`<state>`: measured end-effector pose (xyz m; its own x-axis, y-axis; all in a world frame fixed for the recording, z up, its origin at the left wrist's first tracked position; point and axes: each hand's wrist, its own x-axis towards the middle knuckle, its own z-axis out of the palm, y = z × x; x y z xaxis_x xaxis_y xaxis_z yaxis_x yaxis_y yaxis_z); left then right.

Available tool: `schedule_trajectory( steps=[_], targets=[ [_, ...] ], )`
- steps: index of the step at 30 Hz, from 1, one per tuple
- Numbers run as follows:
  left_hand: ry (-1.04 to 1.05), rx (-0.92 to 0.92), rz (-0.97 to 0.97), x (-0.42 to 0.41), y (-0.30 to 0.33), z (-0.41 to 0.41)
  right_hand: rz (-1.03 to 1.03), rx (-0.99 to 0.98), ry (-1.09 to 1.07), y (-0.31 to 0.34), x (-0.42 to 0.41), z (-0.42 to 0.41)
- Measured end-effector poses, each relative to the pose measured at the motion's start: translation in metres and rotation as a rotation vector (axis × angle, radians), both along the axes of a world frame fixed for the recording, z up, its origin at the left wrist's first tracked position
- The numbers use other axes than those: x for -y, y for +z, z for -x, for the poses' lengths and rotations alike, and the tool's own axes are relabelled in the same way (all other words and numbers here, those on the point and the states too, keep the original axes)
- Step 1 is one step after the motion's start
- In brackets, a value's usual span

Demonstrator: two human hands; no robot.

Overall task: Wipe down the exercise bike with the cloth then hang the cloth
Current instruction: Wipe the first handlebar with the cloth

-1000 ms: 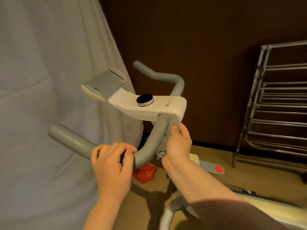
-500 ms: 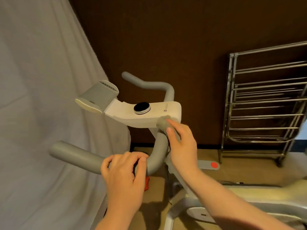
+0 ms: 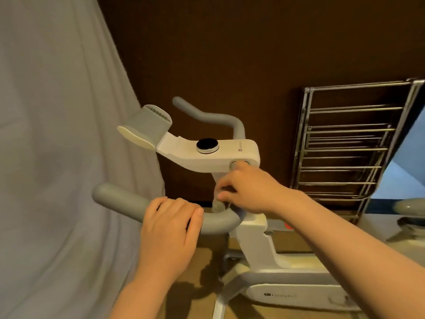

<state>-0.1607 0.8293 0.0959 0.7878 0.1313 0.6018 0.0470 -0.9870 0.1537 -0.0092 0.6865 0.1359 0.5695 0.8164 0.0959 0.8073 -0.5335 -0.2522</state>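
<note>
**Grey cloth bunched at the handlebar bend**

Grey and soft, the cloth [image 3: 218, 204] is a small wad — most of it hidden under the right hand [image 3: 249, 192], which pinches it against the upper side of the near handlebar [image 3: 161, 208], just where the padded tube curves up toward the white stem [image 3: 253, 238] of the exercise bike [image 3: 287, 293]. The left hand [image 3: 170, 233] curls over that same bar just beside it, fingers wrapped round the foam, steadying the frame.

By the look of it the cloth is light and limp; it will fold to whatever shape the fingers give it and hold no form of its own. A bunched grip like this one suits rubbing round a tube, while the flat console [image 3: 207, 155] above (with its dark round dial [image 3: 207, 145]) would likely want the cloth spread under a flatter palm. The foam grip probably drags on fabric, the white plastic less so.

For hanging, taking the cloth by an edge or a corner should let it fall open over a rail of the metal rack [image 3: 345, 146] — that stands against the dark wall [image 3: 230, 54], well apart to the right.
</note>
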Motion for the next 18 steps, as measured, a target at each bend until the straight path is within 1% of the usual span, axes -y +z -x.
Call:
schedule_trajectory(
  steps=[2, 4, 6, 10, 11, 14, 16, 18],
  targets=[
    [-0.033, 0.006, -0.020, -0.003, -0.002, 0.001, 0.029, -0.022, 0.077, 0.000, 0.004, 0.018],
    [-0.050, 0.015, -0.033, -0.005, -0.005, 0.001, -0.074, -0.043, -0.027, 0.002, 0.012, 0.017],
    [-0.052, 0.025, -0.040, -0.006, -0.006, 0.001, -0.179, -0.012, -0.140, -0.001, 0.017, 0.023],
    [-0.039, 0.051, -0.053, -0.006, -0.010, 0.000, -0.177, 0.038, -0.137, -0.009, 0.013, 0.053],
    [-0.050, 0.062, -0.058, -0.006, -0.010, 0.000, -0.199, 0.039, -0.179, -0.010, 0.013, 0.050],
    [-0.072, 0.098, -0.085, -0.009, -0.012, -0.001, -0.284, 0.133, -0.283, -0.019, 0.013, 0.045],
    [-0.071, 0.114, -0.108, -0.009, -0.014, -0.002, -0.328, 0.093, -0.260, -0.023, 0.010, 0.057],
    [-0.070, 0.133, -0.113, -0.008, -0.015, -0.003, -0.303, 0.037, -0.219, -0.021, 0.011, 0.060]
  ],
)
